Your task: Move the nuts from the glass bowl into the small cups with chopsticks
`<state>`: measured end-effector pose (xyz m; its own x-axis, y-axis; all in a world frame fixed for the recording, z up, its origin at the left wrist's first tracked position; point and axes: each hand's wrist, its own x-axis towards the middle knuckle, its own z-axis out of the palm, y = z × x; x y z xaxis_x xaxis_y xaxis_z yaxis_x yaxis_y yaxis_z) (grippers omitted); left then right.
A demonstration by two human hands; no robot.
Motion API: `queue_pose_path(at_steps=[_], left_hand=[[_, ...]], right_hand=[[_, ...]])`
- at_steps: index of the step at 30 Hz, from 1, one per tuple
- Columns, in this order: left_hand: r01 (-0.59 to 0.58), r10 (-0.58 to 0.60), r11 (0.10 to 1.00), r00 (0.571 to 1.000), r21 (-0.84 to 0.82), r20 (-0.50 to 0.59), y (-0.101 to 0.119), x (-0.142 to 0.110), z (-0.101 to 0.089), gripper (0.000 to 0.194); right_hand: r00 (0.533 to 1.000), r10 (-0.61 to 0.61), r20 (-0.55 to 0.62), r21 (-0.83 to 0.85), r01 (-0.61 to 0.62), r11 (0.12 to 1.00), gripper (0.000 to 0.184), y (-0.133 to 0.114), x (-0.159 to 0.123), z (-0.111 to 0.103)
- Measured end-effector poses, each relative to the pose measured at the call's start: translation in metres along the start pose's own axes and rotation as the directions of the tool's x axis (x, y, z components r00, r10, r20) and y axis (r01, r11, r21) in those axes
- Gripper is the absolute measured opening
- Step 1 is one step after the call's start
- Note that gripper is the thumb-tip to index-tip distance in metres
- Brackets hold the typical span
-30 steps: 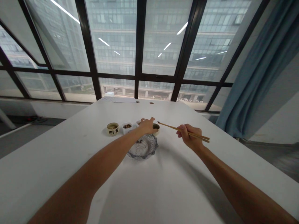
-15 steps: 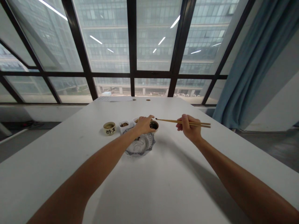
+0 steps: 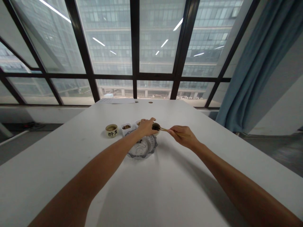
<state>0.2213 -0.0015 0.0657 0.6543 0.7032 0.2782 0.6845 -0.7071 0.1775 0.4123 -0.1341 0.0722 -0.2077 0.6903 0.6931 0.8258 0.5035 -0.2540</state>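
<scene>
My left hand [image 3: 146, 126] is closed around the left side of a small pale cup [image 3: 157, 133] with dark contents. My right hand [image 3: 182, 135] grips a pair of wooden chopsticks [image 3: 164, 129], their tips inside that cup's mouth. Below my left hand stands a scalloped clear glass bowl [image 3: 142, 154] with a few small dark bits in it, partly covered by my wrist. Left of my hand is a white dish [image 3: 126, 130] of brown pieces. A second white dish [image 3: 137, 122] is mostly hidden behind my hand.
A cream cup [image 3: 111, 133] with black characters stands at the left of the group on the white table [image 3: 142, 195]. Sheets of paper [image 3: 118, 101] lie at the far edge. Windows rise beyond, and a blue curtain [image 3: 251, 72] hangs at the right.
My right hand has moved left and slightly down, bringing the chopstick tips from above the cup's right side into its mouth. A dark piece at the tips no longer shows separately. My left hand stays.
</scene>
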Motion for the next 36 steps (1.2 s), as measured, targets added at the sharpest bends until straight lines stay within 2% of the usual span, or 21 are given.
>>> queue_pose_path(at_steps=[5,9,12,15,17,20,23,26,29,33,36], left_hand=[[0.004,-0.004,1.0,1.0,-0.001,0.021,-0.004,0.006,0.006,0.066],[0.009,-0.009,1.0,0.999,0.012,0.054,-0.013,0.008,0.005,0.06],[-0.067,0.066,0.998,0.996,-0.015,-0.056,-0.028,-0.002,-0.003,0.046],[-0.16,0.148,0.986,0.965,-0.038,-0.218,-0.055,-0.026,-0.013,0.034],[-0.198,0.18,0.979,0.951,-0.048,-0.25,-0.076,-0.048,-0.016,0.03],[-0.18,0.154,0.981,0.946,-0.069,-0.284,-0.105,-0.081,-0.016,0.026],[-0.185,0.116,0.97,0.922,-0.157,-0.371,-0.12,-0.106,-0.012,0.022],[-0.245,0.126,0.938,0.9,-0.245,-0.416,-0.121,-0.12,-0.006,0.02],[-0.287,0.144,0.915,0.889,-0.284,-0.434,-0.115,-0.128,-0.001,0.02],[-0.292,0.116,0.903,0.872,-0.315,-0.476,-0.109,-0.132,0.006,0.02],[-0.298,0.114,0.896,0.871,-0.33,-0.477,-0.108,-0.133,0.009,0.02]], right_hand=[[0.989,0.126,-0.082,0.023,-0.125,0.992,0.057,-0.008,0.003,0.001],[0.923,0.238,-0.302,0.157,-0.198,0.967,0.058,-0.02,0.002,0.002],[0.889,0.278,-0.363,0.308,-0.167,0.937,0.06,-0.035,0.002,0.006],[0.918,0.303,-0.256,0.446,-0.165,0.88,0.059,-0.051,0.002,0.013],[0.932,0.334,-0.14,0.535,-0.213,0.818,0.059,-0.057,0.001,0.021],[0.917,0.398,-0.036,0.608,-0.296,0.737,0.06,-0.059,-0.002,0.036],[0.908,0.417,0.039,0.609,-0.352,0.71,0.059,-0.055,-0.004,0.05],[0.913,0.403,0.068,0.573,-0.367,0.733,0.06,-0.05,-0.005,0.061],[0.928,0.368,0.063,0.483,-0.351,0.802,0.059,-0.049,-0.006,0.065],[0.967,0.241,0.081,0.291,-0.254,0.922,0.053,-0.052,-0.005,0.062],[0.984,0.16,0.074,0.215,-0.173,0.961,0.05,-0.055,-0.005,0.06]])
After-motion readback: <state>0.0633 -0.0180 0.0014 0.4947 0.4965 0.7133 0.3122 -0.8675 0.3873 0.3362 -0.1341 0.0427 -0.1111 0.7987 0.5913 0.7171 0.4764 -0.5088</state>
